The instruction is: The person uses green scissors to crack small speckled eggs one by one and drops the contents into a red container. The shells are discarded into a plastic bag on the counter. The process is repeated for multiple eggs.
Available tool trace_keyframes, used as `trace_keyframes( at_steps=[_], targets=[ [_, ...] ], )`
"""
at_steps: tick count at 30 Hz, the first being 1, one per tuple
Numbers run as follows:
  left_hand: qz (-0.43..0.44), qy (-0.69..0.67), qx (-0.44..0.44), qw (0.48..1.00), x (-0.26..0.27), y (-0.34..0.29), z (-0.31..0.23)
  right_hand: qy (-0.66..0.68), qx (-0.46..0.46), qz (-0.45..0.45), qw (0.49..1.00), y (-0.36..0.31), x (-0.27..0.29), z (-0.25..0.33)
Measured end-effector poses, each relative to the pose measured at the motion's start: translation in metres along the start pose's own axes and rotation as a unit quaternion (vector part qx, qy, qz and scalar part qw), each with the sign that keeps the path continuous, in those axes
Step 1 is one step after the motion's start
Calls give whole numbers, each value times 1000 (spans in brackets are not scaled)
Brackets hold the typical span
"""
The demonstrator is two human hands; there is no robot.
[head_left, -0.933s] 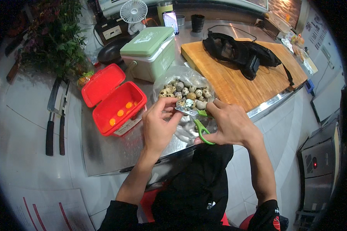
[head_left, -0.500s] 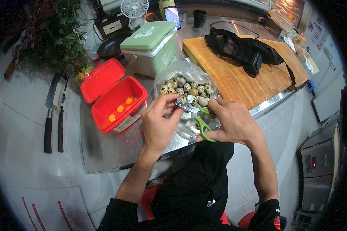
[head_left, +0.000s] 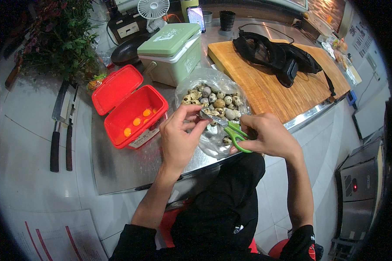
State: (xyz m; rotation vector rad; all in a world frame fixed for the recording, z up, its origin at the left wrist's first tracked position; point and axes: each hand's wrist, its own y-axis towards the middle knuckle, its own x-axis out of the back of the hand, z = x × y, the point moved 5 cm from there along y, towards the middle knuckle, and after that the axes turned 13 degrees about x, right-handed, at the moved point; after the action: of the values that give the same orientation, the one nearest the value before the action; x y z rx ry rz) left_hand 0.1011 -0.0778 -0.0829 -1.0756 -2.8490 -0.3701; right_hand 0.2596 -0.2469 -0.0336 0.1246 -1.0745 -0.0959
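Observation:
My right hand grips green-handled scissors, its fingers around the loops. The blades look closed and point left toward the fingertips of my left hand. Between that thumb and forefinger is a small speckled quail egg, mostly covered by the fingers and the blade tips. Just beyond both hands, a clear plastic bag lies open with a heap of speckled quail eggs in it. To the left stands a red plastic box, its lid folded back. Several yellow yolks lie inside it.
A pale green lidded bucket stands behind the red box. At the right, a thick wooden board carries a black strapped bag. Two long knives hang or lie at far left. A phone stands at the back.
The scissor blades have come together from an open spread, and their green loops have closed. My right hand has tilted and shifted slightly. The left hand keeps its pinch.

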Motion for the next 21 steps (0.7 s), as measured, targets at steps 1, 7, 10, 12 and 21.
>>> trace_keyframes(
  at_steps=[1, 7, 10, 12, 21],
  targets=[
    [6, -16, 12, 1000, 0, 0, 2, 12, -1, 0, 1000, -1, 0, -2],
    [17, -39, 48, 998, -1, 0, 5, 88, -19, -10, 996, -2, -1, -14],
    [22, -29, 56, 998, -2, -1, 5, 90, -37, -30, 995, -3, 3, -19],
    [22, -27, 40, 999, -2, -1, 3, 60, -51, -31, 996, -3, 5, -21],
    [34, -52, 32, 998, 26, -10, -45, -21, -47, -43, 998, 3, 2, -22]
  ],
)
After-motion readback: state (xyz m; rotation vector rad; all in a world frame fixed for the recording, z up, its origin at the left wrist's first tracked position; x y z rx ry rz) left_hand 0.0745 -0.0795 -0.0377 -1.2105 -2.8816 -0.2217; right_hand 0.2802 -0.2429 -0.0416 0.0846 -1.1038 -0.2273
